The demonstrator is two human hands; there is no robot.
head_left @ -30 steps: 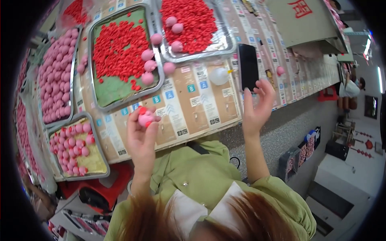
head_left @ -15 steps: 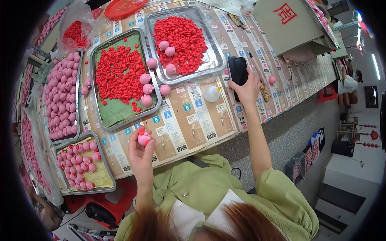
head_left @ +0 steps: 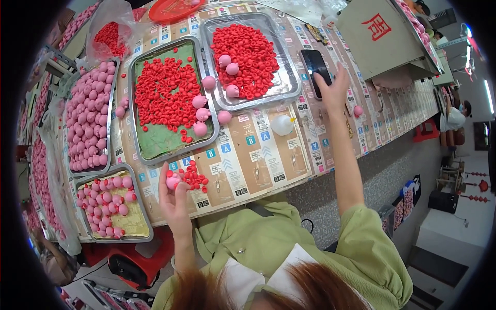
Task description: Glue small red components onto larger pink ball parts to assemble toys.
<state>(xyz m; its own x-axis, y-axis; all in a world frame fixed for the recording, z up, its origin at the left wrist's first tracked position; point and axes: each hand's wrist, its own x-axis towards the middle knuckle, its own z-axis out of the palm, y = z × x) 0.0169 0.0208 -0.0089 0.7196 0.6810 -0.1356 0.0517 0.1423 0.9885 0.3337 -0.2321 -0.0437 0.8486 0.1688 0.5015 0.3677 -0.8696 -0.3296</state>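
My left hand (head_left: 175, 206) is closed on a pink toy ball (head_left: 173, 181) with red on it, held between thumb and fingers over the table's near edge. Right beside it lies a small heap of red cup-shaped pieces (head_left: 194, 176). My right hand (head_left: 337, 92) has its fingers spread and holds nothing. Its thumb is at the dark phone (head_left: 313, 64) lying on the table; whether it touches is hard to tell. A white squeeze bottle (head_left: 282, 125) with a yellow tip stands left of that hand.
Two metal trays, a green-lined one (head_left: 151, 160) and a plastic-lined one (head_left: 258, 104), hold red pieces and a few pink balls. At left are a tray of pink balls (head_left: 88, 118) and a smaller yellow-lined tray (head_left: 135, 219). A grey box (head_left: 380, 46) stands far right.
The phone has moved away from me, and my right hand has loosened from it, fingers now spread. My left hand has shifted left with the pink ball, and the red heap beside it now shows.
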